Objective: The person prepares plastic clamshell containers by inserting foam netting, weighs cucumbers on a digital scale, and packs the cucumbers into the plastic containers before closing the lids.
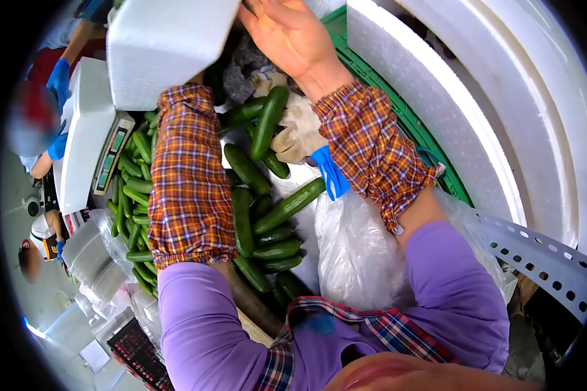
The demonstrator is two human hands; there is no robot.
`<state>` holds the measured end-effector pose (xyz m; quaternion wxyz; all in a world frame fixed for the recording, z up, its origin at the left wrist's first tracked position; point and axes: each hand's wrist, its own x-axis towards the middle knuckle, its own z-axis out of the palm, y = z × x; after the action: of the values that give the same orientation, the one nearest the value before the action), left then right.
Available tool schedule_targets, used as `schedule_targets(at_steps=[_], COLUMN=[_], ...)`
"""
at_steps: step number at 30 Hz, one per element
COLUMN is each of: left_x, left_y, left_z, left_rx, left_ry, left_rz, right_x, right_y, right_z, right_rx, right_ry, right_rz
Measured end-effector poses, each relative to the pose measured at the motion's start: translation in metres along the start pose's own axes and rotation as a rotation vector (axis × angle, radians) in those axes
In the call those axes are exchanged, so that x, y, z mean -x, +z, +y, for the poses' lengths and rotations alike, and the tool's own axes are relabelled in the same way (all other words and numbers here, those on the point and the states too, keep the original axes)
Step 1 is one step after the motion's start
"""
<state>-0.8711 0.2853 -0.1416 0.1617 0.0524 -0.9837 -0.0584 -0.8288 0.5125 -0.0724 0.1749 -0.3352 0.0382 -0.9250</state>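
A white foam box (166,55) stands tilted at the top. My left hand is hidden behind it; only the plaid sleeve (190,176) and a bit of wrist show. My right hand (287,32) is raised beside the box's right edge, palm up and fingers partly cut off by the frame top, with nothing seen in the palm. Large cucumbers (267,124) lie loose below and between my arms. Smaller cucumbers (134,195) are heaped left of my left sleeve. A cream glove (299,130) lies under my right wrist, near a blue strap (331,173).
A scale with a green display (113,153) and another foam box (83,130) stand at left. Beyond them is a co-worker's blue-gloved hand (57,146). Clear plastic bags (359,254) lie below my right sleeve. A green crate (398,107), foam panels and a perforated metal bar (541,260) are at right.
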Motion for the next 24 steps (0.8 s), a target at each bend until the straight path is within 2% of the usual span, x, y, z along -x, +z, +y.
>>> schedule_targets(at_steps=[8, 11, 14, 16, 17, 19, 21, 24], left_x=[0.002, 0.017, 0.044, 0.063, 0.072, 0.084, 0.097, 0.112], left_y=[0.0, -0.003, -0.008, -0.014, -0.016, -0.024, -0.044, -0.063], left_z=[0.007, 0.005, -0.005, -0.015, -0.019, -0.026, -0.028, -0.028], left_rx=[0.018, 0.033, 0.062, 0.156, 0.265, 0.121, 0.098, 0.084], left_ry=[0.055, 0.09, 0.103, -0.028, -0.218, -0.208, -0.049, -0.083], left_rz=[-0.018, -0.091, -0.273, -0.452, -0.531, -0.667, -0.674, -0.513], right_x=[-0.001, 0.003, 0.004, 0.003, 0.004, 0.003, 0.001, 0.003], right_y=[0.008, 0.007, 0.006, 0.003, 0.002, -0.002, -0.015, -0.015], right_z=[-0.005, -0.004, -0.005, -0.003, -0.003, 0.0, 0.005, 0.004], right_rx=[0.047, 0.028, -0.005, -0.003, 0.0, 0.005, -0.063, -0.066], right_ry=[-0.003, 0.008, 0.01, -0.009, -0.015, -0.026, -0.026, -0.028], right_rz=[-0.082, -0.054, -0.073, -0.102, -0.104, -0.119, -0.185, -0.172])
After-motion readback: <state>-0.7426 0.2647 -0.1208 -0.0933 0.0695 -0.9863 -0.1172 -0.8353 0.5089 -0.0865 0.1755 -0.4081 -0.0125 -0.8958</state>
